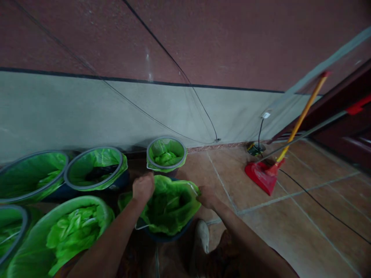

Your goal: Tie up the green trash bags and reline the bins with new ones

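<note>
A green plastic bag (171, 200) lines a dark blue bucket (166, 238) on the floor in front of me. My left hand (143, 188) is closed on the bag's edge at the left side. Opposite it, my right hand (207, 197) pinches the bag's right edge, which is pulled out past the bucket. More green plastic lies bunched inside the bag. A thin white wire handle (142, 227) hangs at the bucket's left side.
Left stand several green-lined bins, among them a grey-rimmed bin (95, 168) and a large green-lined bin (87, 200). Against the wall sits a smaller bin (166, 154). A red dustpan (259, 177), a yellow handle (301, 114) and a black cable (324, 210) are on the right.
</note>
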`<state>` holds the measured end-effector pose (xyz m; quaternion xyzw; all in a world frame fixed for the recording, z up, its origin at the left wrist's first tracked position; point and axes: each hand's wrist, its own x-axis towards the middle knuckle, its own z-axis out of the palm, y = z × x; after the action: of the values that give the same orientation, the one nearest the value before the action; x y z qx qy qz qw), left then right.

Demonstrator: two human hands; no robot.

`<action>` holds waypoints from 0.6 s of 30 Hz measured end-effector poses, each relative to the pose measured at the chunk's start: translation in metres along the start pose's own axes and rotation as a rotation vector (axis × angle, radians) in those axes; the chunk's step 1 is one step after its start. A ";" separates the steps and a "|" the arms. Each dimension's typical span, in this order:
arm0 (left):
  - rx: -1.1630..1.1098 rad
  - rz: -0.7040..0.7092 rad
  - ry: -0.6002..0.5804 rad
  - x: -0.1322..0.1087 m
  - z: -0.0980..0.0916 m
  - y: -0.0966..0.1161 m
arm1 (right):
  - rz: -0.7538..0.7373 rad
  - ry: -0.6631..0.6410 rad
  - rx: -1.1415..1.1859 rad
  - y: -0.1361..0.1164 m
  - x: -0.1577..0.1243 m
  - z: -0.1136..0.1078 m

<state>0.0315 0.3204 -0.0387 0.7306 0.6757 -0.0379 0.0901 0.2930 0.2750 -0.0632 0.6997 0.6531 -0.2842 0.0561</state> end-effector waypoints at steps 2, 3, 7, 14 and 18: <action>-0.010 -0.164 0.044 0.005 -0.005 -0.014 | 0.015 0.015 0.015 0.002 -0.002 -0.005; -0.019 -0.219 0.052 0.007 -0.006 -0.020 | 0.018 0.018 0.026 0.002 -0.002 -0.008; -0.064 -0.243 0.094 0.006 -0.002 -0.028 | 0.015 0.025 0.058 -0.002 -0.004 -0.012; -0.332 0.050 0.250 -0.016 0.003 0.023 | 0.048 0.065 0.157 -0.009 -0.003 -0.011; -0.926 -0.018 -0.256 -0.034 0.029 0.064 | -0.020 0.081 0.189 -0.012 -0.005 -0.010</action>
<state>0.0944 0.2777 -0.0560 0.5973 0.6114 0.1764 0.4881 0.2846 0.2774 -0.0488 0.7064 0.6319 -0.3164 -0.0395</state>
